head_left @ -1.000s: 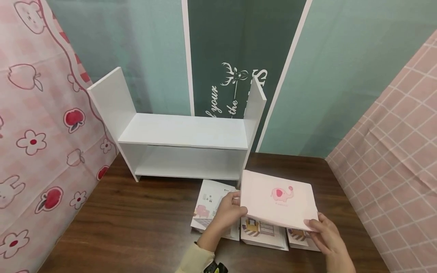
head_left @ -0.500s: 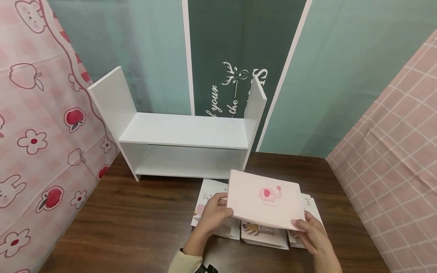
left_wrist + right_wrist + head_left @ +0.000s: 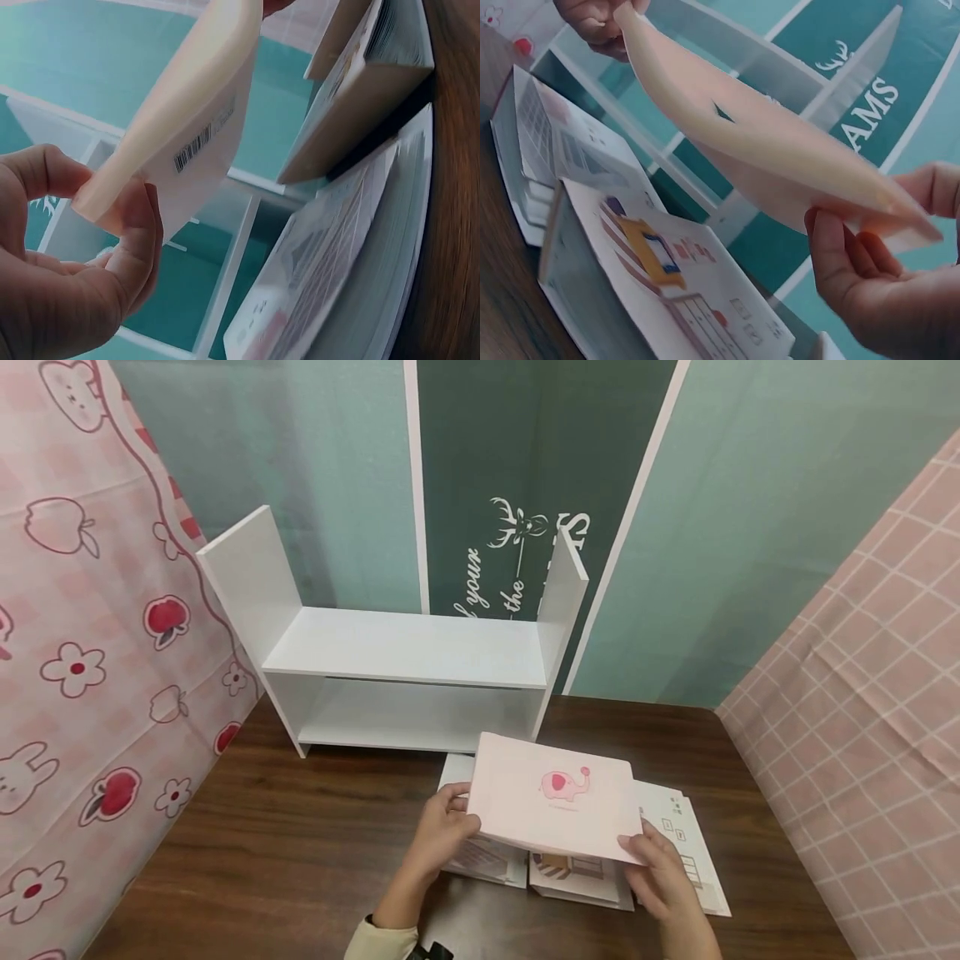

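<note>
Both hands hold a thin pink notebook (image 3: 558, 818) with a pink elephant on its cover, level above the books in the head view. My left hand (image 3: 435, 831) pinches its left edge between thumb and fingers. At the near right corner, my right hand (image 3: 663, 872) grips it with the thumb on top. The left wrist view shows a barcode on the underside of the notebook (image 3: 202, 139), which bends slightly. Beneath lie a left book (image 3: 487, 864), a middle book (image 3: 577, 887) and a right book (image 3: 690, 843) with illustrated covers, partly hidden by the notebook and hands.
A white two-tier shelf (image 3: 405, 647) with tall side panels stands at the back of the dark wooden table (image 3: 300, 835). Patterned pink cloth (image 3: 75, 693) hangs on the left, and pink checked cloth (image 3: 870, 693) on the right.
Both hands have carried the pink notebook leftward over the books. More of the right book's cover now shows, and less of the left book's. The shelf has stayed in place.
</note>
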The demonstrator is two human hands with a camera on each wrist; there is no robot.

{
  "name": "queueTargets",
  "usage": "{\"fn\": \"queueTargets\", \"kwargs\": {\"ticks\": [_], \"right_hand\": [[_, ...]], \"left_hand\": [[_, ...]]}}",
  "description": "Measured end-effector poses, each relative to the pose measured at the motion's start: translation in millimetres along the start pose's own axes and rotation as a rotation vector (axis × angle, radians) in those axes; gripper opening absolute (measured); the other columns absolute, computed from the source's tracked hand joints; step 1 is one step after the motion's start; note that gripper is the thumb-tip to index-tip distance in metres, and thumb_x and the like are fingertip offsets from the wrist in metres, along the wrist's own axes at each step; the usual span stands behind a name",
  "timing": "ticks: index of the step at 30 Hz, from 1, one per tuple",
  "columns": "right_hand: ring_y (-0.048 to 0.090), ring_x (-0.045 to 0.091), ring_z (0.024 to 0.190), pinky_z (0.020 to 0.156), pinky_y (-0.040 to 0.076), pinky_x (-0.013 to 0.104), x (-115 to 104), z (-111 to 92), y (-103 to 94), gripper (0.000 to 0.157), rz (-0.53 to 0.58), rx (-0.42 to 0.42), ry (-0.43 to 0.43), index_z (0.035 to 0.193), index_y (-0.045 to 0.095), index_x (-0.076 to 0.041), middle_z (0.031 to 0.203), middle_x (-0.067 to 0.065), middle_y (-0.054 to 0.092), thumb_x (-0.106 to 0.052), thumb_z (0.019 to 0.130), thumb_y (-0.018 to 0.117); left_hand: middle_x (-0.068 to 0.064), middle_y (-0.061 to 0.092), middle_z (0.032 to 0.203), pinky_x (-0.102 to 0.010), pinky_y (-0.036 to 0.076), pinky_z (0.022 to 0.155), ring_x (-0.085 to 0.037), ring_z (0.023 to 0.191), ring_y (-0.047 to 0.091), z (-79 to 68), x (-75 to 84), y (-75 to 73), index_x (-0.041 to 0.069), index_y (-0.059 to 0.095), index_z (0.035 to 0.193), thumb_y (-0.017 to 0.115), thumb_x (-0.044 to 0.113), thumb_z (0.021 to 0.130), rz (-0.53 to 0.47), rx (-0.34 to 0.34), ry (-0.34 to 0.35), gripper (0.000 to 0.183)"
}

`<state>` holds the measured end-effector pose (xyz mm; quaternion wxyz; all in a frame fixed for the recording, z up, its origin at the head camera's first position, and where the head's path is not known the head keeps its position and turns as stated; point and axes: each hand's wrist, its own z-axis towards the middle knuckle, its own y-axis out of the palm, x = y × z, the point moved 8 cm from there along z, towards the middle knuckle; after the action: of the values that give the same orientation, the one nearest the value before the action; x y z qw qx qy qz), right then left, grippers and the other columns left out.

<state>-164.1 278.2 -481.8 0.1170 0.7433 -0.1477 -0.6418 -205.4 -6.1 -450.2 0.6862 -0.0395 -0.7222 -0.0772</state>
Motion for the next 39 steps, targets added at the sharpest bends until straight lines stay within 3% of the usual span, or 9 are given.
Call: {"fn": "queueTargets", "kwargs": {"ticks": [5, 10, 15, 23, 26, 33, 39], "right_hand": [[0.057, 0.013, 0.108, 0.092, 0.044, 0.025, -1.1, -2.3, 17.4, 0.043, 0.165, -0.145, -0.066, 0.116, 0.051, -0.009, 0.117, -0.002, 0.06, 0.014, 0.083, 0.034], [0.058, 0.016, 0.107, 0.091, 0.045, 0.028, 8.2, -0.4, 23.6, 0.044, 0.165, -0.098, -0.034, 0.114, 0.054, -0.011, 0.115, 0.001, 0.061, 0.014, 0.082, 0.037], [0.058, 0.02, 0.107, 0.089, 0.047, 0.033, 17.1, 0.0, 37.4, 0.045, 0.223, -0.107, 0.023, 0.114, 0.058, -0.012, 0.116, 0.004, 0.062, 0.014, 0.083, 0.038], [0.057, 0.027, 0.109, 0.089, 0.047, 0.037, 27.7, 4.5, 54.9, 0.047, 0.179, -0.004, 0.072, 0.124, 0.044, -0.001, 0.118, 0.008, 0.059, 0.014, 0.081, 0.04], [0.057, 0.028, 0.107, 0.087, 0.047, 0.038, 28.9, 6.1, 62.4, 0.046, 0.18, -0.015, 0.079, 0.125, 0.046, -0.002, 0.118, 0.01, 0.059, 0.013, 0.082, 0.041], [0.058, 0.022, 0.102, 0.083, 0.047, 0.032, 26.5, 5.9, 88.6, 0.043, 0.246, -0.16, 0.081, 0.12, 0.05, -0.009, 0.117, 0.009, 0.059, 0.012, 0.085, 0.039], [0.058, 0.018, 0.099, 0.081, 0.047, 0.026, 30.2, 6.1, 105.5, 0.046, 0.244, -0.157, 0.122, 0.125, 0.043, -0.005, 0.115, 0.007, 0.057, 0.013, 0.083, 0.04]], "left_hand": [[-0.02, 0.057, 0.097, -0.034, 0.052, 0.067, -0.017, 0.075, 0.058, 0.2, -2.5, -14.2, -0.014, 0.041, 0.126, 0.049, -0.008, 0.067, -0.075, -0.01, 0.0, 0.06], [-0.022, 0.056, 0.1, -0.033, 0.052, 0.067, -0.02, 0.077, 0.059, -1.3, -6.8, -25.1, -0.013, 0.041, 0.127, 0.047, -0.009, 0.068, -0.101, -0.014, -0.002, 0.06], [-0.023, 0.056, 0.102, -0.027, 0.049, 0.068, -0.021, 0.08, 0.057, -4.6, -10.4, -39.8, -0.013, 0.043, 0.125, 0.047, -0.01, 0.067, -0.1, 0.044, -0.003, 0.059], [-0.024, 0.055, 0.105, -0.029, 0.049, 0.068, -0.022, 0.082, 0.056, -12.2, -6.6, -57.2, -0.015, 0.041, 0.125, 0.042, -0.01, 0.066, -0.149, 0.132, 0.006, 0.058], [-0.024, 0.055, 0.105, -0.029, 0.05, 0.068, -0.022, 0.081, 0.056, -14.8, -4.1, -63.6, -0.015, 0.041, 0.124, 0.04, -0.011, 0.067, -0.173, 0.149, 0.008, 0.058], [-0.026, 0.053, 0.104, -0.031, 0.052, 0.065, -0.022, 0.08, 0.057, -21.8, 3.6, -80.8, -0.015, 0.042, 0.123, 0.038, -0.011, 0.068, -0.149, 0.192, 0.028, 0.055], [-0.026, 0.054, 0.104, -0.032, 0.052, 0.064, -0.022, 0.078, 0.058, -27.8, 7.2, -97.4, -0.015, 0.042, 0.122, 0.037, -0.012, 0.069, -0.111, 0.23, 0.023, 0.053]]}}
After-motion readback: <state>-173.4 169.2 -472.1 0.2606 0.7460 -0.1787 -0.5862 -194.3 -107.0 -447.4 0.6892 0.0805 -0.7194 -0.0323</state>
